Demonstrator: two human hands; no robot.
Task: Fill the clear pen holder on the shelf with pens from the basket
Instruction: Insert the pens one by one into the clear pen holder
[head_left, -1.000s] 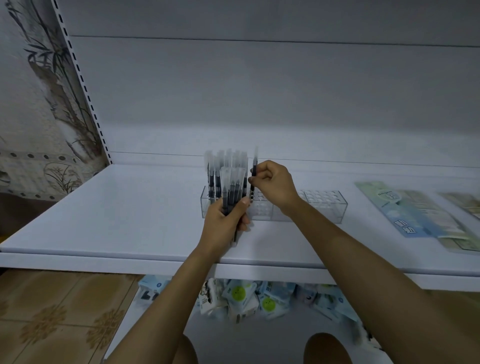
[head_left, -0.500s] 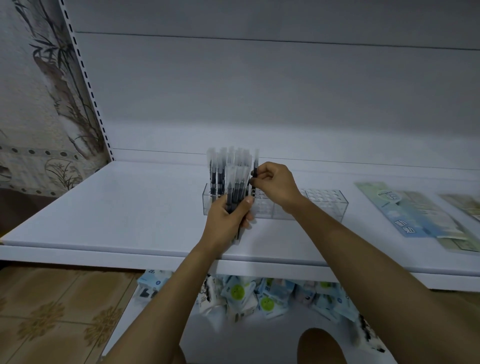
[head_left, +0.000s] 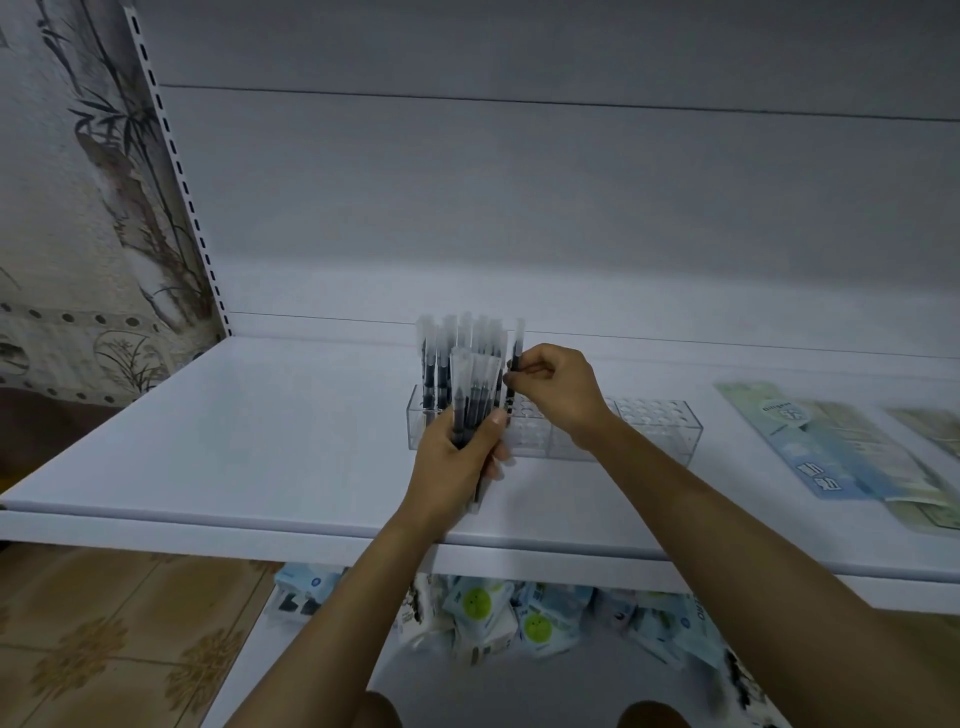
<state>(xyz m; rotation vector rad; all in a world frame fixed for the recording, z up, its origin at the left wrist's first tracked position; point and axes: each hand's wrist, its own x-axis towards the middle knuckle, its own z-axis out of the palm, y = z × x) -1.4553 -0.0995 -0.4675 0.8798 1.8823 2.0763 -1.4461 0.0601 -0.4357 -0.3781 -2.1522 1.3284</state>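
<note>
The clear pen holder (head_left: 649, 431) sits at frame centre on the white shelf (head_left: 260, 441), with standing pens (head_left: 441, 358) in its left end. The right hand (head_left: 556, 389) pinches a single pen (head_left: 514, 364) upright over the holder. The left hand (head_left: 457, 467) grips a bundle (head_left: 472, 395) just in front. Flat packets (head_left: 810, 441) lie at right.

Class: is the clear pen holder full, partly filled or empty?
Partly filled: capped pens stand at the left end of the clear plastic holder; right holes are empty.

Holder (head_left: 655, 427) on shelf (head_left: 249, 447), pens (head_left: 435, 364) in its left end; my left hand (head_left: 451, 470) holds bundle (head_left: 470, 397) before it, right hand (head_left: 558, 395) holds pen (head_left: 515, 358) above.
</note>
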